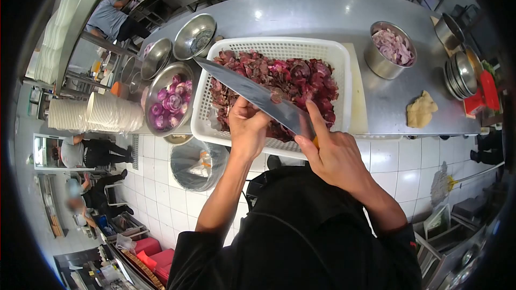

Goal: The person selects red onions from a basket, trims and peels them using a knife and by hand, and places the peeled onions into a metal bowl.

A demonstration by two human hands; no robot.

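A large knife [258, 96] with a broad blade lies slantwise over a white perforated basket [344, 96], its tip toward the far left. My right hand [336, 156] grips its handle, the index finger stretched along the blade; a bit of orange shows there. Close against the blade's lower edge, my left hand [247, 129] has its fingers curled; what they hold, if anything, is hidden. Dark red and purple scraps [306, 78], which look like onion skins, fill much of the basket. Left of it, a metal bowl [188, 72] contains peeled purple onions [173, 99].
On the steel table [301, 13] stand a pot of sliced onions [392, 48], a yellowish cloth [421, 110] and stacked metal bowls [459, 72]. A pale cutting board [359, 96] lies beneath the basket. Below the table edge is a lined bin [188, 174]. Several people are farther off.
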